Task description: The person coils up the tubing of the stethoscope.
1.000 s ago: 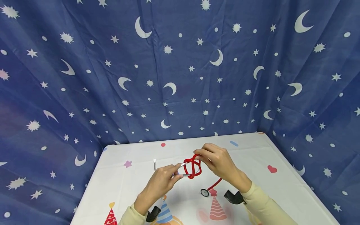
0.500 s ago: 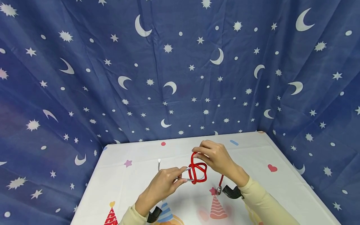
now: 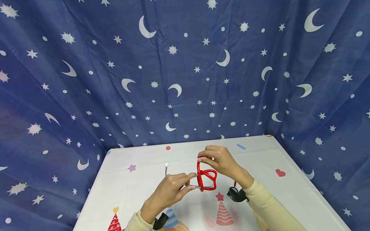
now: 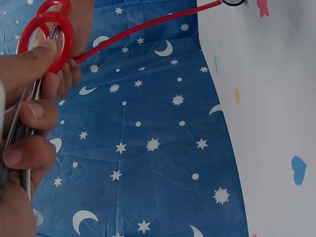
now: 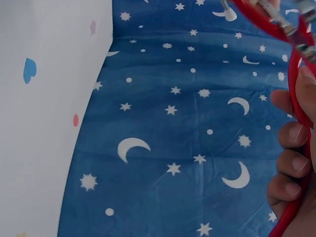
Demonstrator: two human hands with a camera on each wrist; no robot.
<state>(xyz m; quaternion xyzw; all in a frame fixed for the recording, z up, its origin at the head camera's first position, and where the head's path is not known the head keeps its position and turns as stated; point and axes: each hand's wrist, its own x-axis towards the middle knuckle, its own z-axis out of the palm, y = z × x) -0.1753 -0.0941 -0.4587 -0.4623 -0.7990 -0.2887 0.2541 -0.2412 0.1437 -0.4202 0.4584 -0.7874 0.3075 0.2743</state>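
Red flexible tubing (image 3: pixel 200 178): up off the table, looped between our hands, loops crossing around two silver metal ear tubes (image 3: pixel 190 185); we can't trace every crossing.
Left hand (image 3: pixel 171 186): fingers and thumb curled in on the ear tubes, no spare gap.
Right hand (image 3: pixel 218 159): fingers curled round the tubing, pinching it at the top of the loops.
White eartip (image 3: pixel 166 165): sticks up beyond our left hand, ungripped.
Black-rimmed round chest piece (image 4: pixel 233 4): at the tubing's free end, ungripped; we can't tell if it touches the table.
White printed-cloth table (image 3: pixel 254 160): under both hands.
Unwinding: likely if our right fingers ease off; tubing looks springy.
Kink: possible if we pull hard over a tight bend.
Snag: chest piece could swing into the loops, since nothing steadies it.
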